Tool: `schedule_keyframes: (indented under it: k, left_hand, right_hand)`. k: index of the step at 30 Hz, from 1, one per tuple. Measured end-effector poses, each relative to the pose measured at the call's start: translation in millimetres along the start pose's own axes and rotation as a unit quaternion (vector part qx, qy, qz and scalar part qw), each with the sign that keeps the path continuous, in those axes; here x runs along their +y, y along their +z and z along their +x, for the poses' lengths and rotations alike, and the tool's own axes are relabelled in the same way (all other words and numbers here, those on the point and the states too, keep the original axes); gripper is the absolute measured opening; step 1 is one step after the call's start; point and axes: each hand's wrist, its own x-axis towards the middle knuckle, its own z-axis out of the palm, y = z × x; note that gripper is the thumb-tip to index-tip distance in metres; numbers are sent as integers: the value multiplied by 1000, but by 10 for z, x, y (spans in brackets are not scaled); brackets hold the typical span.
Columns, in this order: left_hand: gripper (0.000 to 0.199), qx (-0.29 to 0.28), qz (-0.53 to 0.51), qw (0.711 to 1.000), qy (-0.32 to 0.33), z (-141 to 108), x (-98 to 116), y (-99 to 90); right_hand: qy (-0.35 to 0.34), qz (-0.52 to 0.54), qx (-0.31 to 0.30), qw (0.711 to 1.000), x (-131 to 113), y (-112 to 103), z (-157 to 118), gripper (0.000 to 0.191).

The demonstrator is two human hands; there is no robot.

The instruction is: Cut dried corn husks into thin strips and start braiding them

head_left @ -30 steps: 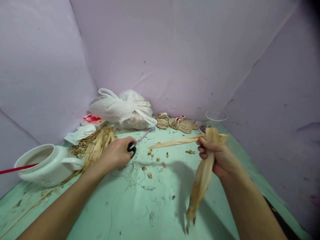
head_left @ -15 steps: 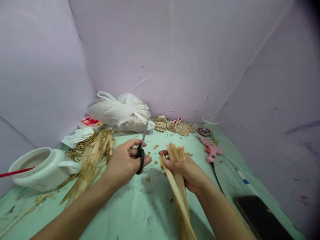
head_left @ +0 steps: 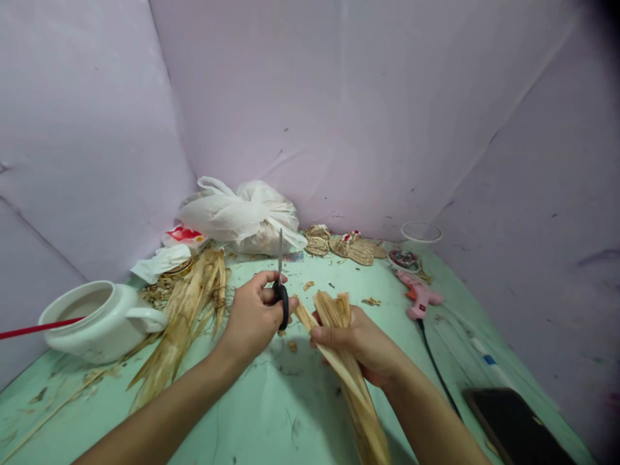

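Note:
My left hand (head_left: 256,316) is closed on the black handles of a pair of scissors (head_left: 281,290), whose blades point up and away from me. In my right hand (head_left: 346,336) is a bundle of dry, straw-coloured husk strips (head_left: 356,394), pinched near the top ends and hanging toward me. One strip end juts left from the bundle, close to my left fingertips; whether they touch it I cannot tell. Small husk scraps (head_left: 292,347) lie on the green cloth (head_left: 252,407) beneath my hands. A pile of similar dry husks (head_left: 181,323) rests left of my left hand.
At left stands a white pot (head_left: 104,323) with a red stick in it. A tied white plastic bag (head_left: 242,216) and woven husk pieces (head_left: 356,248) lie at the back. On the right are a pink glue gun (head_left: 420,296) with its cord, a bead dish (head_left: 404,259) and a dark phone (head_left: 516,423).
The view has swung slightly left. My left hand and the scissors have come nearer the husk bundle, and one strip end now sticks out farther left. Both hands keep their hold.

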Motion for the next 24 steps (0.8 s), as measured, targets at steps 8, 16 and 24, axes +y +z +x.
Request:
schedule_keyframes:
  k: [8,16,24]
  left_hand:
    - [15,-219,228,944,97,107,-15,-306]
    - [10,-270,276,915,113,34,-81,-199]
    - [7,-284,207,933,80,50,-105,-201]
  right_hand:
    - [-64,-18,135,989,-190,-402,-40,28]
    - [-44,-39,117,991,-125,-282,-16,26]
    - [-38,-33,107,993,-117,-191,-7,27]
